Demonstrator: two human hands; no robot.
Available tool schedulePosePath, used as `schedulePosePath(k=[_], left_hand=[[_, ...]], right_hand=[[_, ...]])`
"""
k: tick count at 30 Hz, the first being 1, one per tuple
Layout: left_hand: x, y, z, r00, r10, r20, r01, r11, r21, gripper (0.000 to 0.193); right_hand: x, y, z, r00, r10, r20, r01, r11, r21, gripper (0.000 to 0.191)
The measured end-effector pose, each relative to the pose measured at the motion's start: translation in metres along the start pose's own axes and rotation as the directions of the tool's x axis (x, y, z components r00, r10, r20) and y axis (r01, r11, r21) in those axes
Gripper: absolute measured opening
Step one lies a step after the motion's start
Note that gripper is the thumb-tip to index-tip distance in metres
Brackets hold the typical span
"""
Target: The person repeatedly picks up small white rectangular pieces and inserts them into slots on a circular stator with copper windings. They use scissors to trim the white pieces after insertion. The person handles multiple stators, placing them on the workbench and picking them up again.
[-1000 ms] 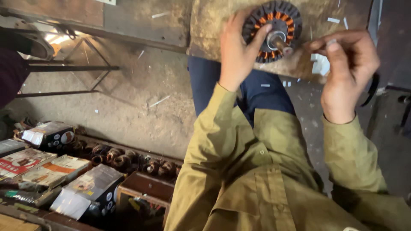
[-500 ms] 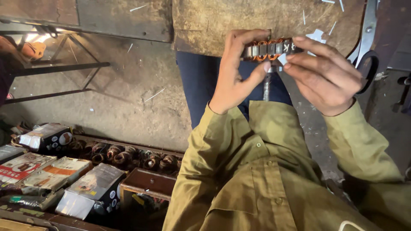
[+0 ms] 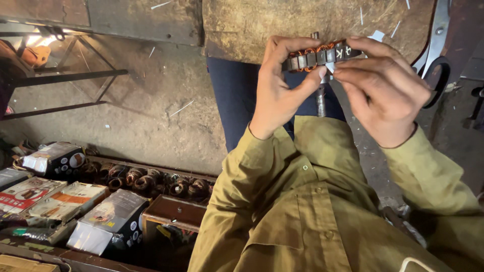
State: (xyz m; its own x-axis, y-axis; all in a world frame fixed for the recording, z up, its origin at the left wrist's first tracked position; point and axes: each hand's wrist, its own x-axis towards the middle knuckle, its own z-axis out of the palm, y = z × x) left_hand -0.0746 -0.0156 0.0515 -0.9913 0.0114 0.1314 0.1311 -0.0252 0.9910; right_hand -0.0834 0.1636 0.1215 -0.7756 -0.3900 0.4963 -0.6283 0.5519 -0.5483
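Down low, nearest the camera, an olive shirt is filling the lower frame, both sleeves reaching up. Above it the left hand is gripping the wound motor stator edge-on, thumb pressing its near rim and fingers curling over the far side; a metal shaft is hanging below it. The right hand is closing on the stator's right end, fingertips pinching a small pale piece against it. Beyond, scissors are lying on the worn workbench. Off left, cardboard boxes and copper coils are sitting on the floor.
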Motion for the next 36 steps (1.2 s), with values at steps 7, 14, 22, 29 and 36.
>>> schedulePosePath(k=[7, 14, 22, 29, 36], left_hand=[[-0.003, 0.006, 0.01, 0.998, 0.02, -0.062, -0.015, 0.997, 0.081, 0.034], [-0.003, 0.005, 0.013, 0.995, 0.042, -0.09, -0.036, 0.996, 0.076, 0.034], [-0.006, 0.004, 0.019, 0.989, 0.066, -0.131, -0.052, 0.992, 0.112, 0.034], [-0.007, 0.004, 0.021, 0.987, 0.08, -0.137, -0.058, 0.986, 0.157, 0.037], [-0.007, 0.005, -0.002, 0.989, 0.148, 0.019, -0.15, 0.981, 0.124, 0.051]], right_hand=[[0.006, -0.009, -0.006, 0.998, -0.049, 0.031, 0.052, 0.993, -0.107, 0.021], [0.003, 0.001, -0.006, 0.996, -0.082, 0.034, 0.085, 0.991, -0.1, 0.021], [0.007, -0.001, -0.005, 0.993, -0.101, 0.061, 0.109, 0.984, -0.139, 0.02], [0.0, 0.003, -0.008, 0.998, -0.008, 0.058, 0.015, 0.993, -0.121, 0.017], [-0.012, 0.019, 0.006, 0.987, 0.113, -0.111, -0.089, 0.975, 0.203, 0.031]])
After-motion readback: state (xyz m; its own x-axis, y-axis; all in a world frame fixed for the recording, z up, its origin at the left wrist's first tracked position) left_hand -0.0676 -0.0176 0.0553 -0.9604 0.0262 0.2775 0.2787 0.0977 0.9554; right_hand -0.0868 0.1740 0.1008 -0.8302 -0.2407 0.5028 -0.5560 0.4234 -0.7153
